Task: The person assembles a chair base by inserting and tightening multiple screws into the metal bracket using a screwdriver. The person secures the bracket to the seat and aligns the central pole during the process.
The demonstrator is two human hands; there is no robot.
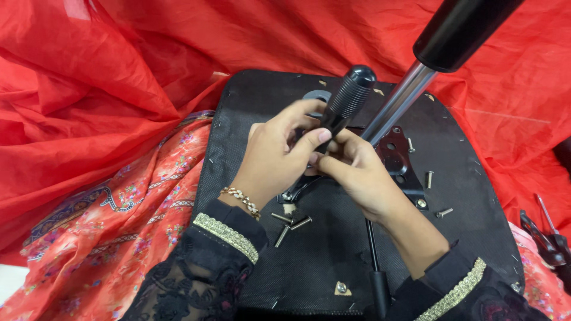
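An upturned black chair seat (pixel 476 202) lies in front of me with a black metal bracket (pixel 398 160) bolted to its underside. A chrome gas cylinder (pixel 398 101) with a black sleeve rises from the bracket toward the top right. My left hand (pixel 273 157) grips a black ribbed lever handle (pixel 351 95) near its lower end. My right hand (pixel 357 172) is closed around the base of the same lever, fingers touching the left hand. What the fingertips pinch is hidden.
Loose silver screws lie on the seat near my left wrist (pixel 291 224) and to the right of the bracket (pixel 429 178). Red cloth (pixel 119 89) surrounds the seat. Tools with dark handles (pixel 544 235) lie at the right edge.
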